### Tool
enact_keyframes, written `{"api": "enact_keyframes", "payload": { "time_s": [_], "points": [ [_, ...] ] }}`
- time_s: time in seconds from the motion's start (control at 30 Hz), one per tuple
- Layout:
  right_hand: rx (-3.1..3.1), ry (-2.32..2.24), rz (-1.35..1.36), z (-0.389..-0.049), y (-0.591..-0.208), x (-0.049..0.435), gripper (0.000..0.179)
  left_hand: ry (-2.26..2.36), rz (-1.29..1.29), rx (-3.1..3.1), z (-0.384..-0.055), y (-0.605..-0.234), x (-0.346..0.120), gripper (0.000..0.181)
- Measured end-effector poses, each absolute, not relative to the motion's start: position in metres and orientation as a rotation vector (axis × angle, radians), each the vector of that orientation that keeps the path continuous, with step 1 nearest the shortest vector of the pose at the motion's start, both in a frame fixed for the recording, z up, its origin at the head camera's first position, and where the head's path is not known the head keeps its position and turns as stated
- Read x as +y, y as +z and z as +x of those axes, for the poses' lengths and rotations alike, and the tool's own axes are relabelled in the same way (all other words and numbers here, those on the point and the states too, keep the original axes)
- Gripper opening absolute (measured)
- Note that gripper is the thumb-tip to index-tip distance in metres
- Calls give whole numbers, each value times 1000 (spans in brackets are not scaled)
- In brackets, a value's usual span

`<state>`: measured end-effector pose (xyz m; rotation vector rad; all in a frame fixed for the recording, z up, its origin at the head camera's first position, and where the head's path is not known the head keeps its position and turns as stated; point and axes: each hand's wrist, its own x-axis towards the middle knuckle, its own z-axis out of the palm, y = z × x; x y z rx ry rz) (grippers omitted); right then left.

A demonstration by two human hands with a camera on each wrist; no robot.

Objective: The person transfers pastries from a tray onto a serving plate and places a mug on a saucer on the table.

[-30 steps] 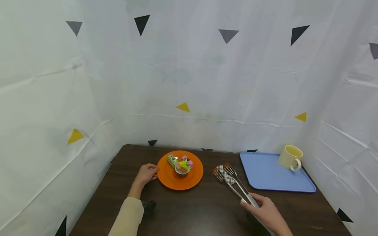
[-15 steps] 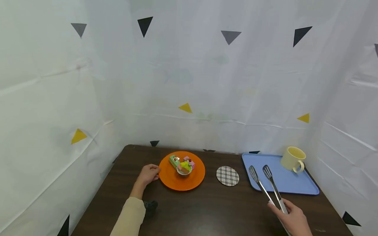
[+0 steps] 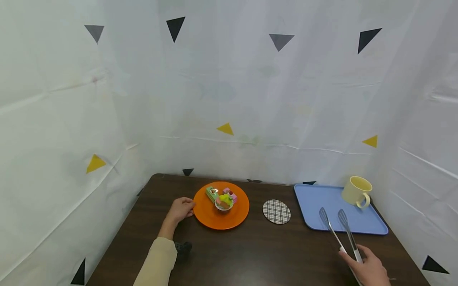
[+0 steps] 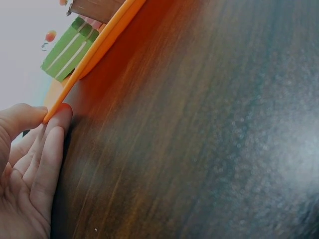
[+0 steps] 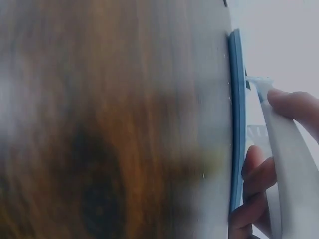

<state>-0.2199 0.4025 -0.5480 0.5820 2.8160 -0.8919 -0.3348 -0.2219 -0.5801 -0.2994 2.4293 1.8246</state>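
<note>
At the lower left of the head view, a pale yellow sleeve (image 3: 156, 258) reached up to the left hand (image 3: 179, 210), with a small dark object (image 3: 183, 248) beside the cuff. The left hand pinched the left edge of an orange plate (image 3: 205, 216); the left wrist view showed its thumb on top of the rim and its other fingers (image 4: 50, 162) underneath, so they were parted only by the plate's edge.

The plate lay left of centre on the dark brown table (image 3: 250, 254) and carried three toy sweets near its middle: a green cake piece (image 3: 212, 193) at the left, a cup dessert (image 3: 224, 203) with a yellow top at the front, and a pink piece (image 3: 233, 197) at the right. Right of centre, well apart from the plate, lay a round checked coaster (image 3: 277, 211).

Toward the right of the frame, a blue tray (image 3: 318, 192) rested near the table's far edge. A pale yellow mug (image 3: 354, 191) stood upright at its upper right corner. At the lower right, the right hand (image 3: 370, 268) gripped metal tongs (image 3: 351, 240), its fingers and thumb closed about the handles. The tongs' arms stood apart, their tips over the tray; whether they touched it could not be told.
</note>
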Motion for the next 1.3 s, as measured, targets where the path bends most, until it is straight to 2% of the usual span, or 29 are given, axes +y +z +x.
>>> {"api": "enact_keyframes", "payload": {
  "time_s": [0.53,1.3],
  "points": [
    [2775,-732,516,-224,-545,409,117,1840,-344,2424,-330,-583,-219,35],
    [2773,-483,547,-222,-537,395,107,1842,-354,2438,-332,-582,-219,34]
  ]
}}
